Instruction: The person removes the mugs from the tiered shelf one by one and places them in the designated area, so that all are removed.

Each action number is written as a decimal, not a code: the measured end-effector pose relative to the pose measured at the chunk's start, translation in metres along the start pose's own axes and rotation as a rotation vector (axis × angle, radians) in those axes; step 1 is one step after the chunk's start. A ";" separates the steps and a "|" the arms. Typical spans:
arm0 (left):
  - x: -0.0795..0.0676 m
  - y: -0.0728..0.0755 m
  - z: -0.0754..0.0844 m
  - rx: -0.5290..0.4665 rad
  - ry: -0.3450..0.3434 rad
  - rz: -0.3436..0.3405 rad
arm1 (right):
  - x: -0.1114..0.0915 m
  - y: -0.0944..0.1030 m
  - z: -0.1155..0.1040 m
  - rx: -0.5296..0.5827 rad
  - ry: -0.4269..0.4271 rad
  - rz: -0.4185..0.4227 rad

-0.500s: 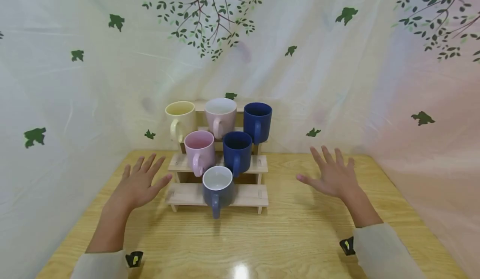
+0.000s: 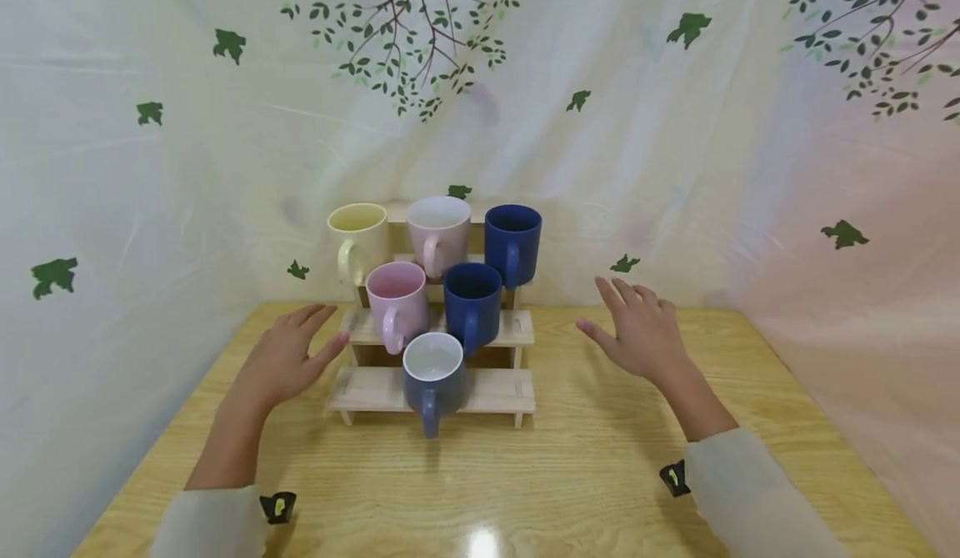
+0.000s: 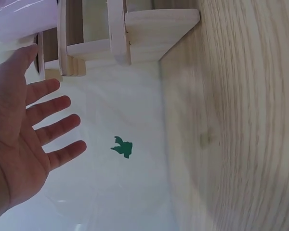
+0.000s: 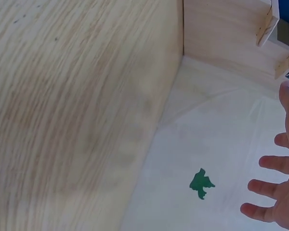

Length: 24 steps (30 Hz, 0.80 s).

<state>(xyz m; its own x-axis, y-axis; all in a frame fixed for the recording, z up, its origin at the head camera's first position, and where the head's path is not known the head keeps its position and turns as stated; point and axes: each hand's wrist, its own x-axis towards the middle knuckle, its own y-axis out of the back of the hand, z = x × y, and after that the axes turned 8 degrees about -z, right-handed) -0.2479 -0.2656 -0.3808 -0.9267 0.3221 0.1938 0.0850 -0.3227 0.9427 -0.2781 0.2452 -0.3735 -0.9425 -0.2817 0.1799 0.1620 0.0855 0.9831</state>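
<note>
Mugs stand on a stepped wooden rack [image 2: 495, 388] in the head view. The top row has a yellow mug [image 2: 367, 246], a pale pink mug [image 2: 450, 241] and a dark blue mug [image 2: 528, 246]. Below them are a pink mug [image 2: 408, 308] and another dark blue mug [image 2: 487, 304]. A grey-blue mug [image 2: 442, 391] with a white inside sits alone on the lowest step. My left hand [image 2: 285, 358] hovers just left of the rack, fingers extended and nothing held. Off to the rack's right, my right hand [image 2: 641, 333] is likewise raised with fingers spread, touching nothing.
The rack stands on a wood-grain table [image 2: 585, 466]. Behind and at both sides hangs a pale cloth [image 2: 630, 150] printed with branches and green leaves. A dark wrist device [image 2: 278, 508] shows beside the left sleeve, a similar one [image 2: 675, 479] by the right.
My right hand has shifted left, closer to the rack. The left hand has edged slightly toward the rack, its fingers less spread. The mugs stay where they were on their steps.
</note>
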 end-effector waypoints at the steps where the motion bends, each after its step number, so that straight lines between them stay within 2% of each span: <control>1: 0.002 -0.001 -0.001 -0.006 -0.001 0.004 | 0.001 0.001 -0.001 0.005 0.005 0.011; 8: 0.012 -0.007 -0.005 -0.095 0.040 0.008 | 0.008 0.007 -0.015 0.038 0.070 0.093; 15: 0.017 -0.014 -0.009 -0.199 0.046 0.041 | 0.016 0.012 -0.030 0.050 0.129 0.170; 24: 0.018 -0.019 -0.007 -0.344 0.123 0.050 | 0.024 0.019 -0.047 0.088 0.214 0.299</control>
<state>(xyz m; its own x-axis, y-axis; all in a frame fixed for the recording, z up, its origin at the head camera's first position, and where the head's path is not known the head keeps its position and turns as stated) -0.2690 -0.2598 -0.3968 -0.9635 0.1956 0.1829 0.0221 -0.6227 0.7822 -0.2841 0.1950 -0.3483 -0.7736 -0.4243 0.4707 0.3860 0.2735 0.8810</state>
